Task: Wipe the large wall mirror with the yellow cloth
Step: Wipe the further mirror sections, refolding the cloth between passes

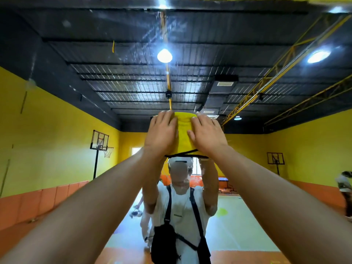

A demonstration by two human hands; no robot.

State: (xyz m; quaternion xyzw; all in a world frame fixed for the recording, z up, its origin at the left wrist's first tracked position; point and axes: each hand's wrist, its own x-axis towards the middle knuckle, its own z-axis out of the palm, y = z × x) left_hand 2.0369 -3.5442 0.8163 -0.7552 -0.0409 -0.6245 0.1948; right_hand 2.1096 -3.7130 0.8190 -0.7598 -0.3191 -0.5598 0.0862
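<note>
Yellow cloth (184, 136) spread flat high on mirror (257, 88), above reflected head. Left hand (162, 133), right hand (208, 135) pressed it side by side, fingers straight, gripping nothing. Arms at full reach, likely for even pressure and a wide swath.

Folded yellow cloth with a dark hem (185, 136) is flat on the large wall mirror (80, 77), up high, pressed there under the left hand (162, 135) and right hand (208, 135). The mirror shows faint streaks and smears near its top.
</note>
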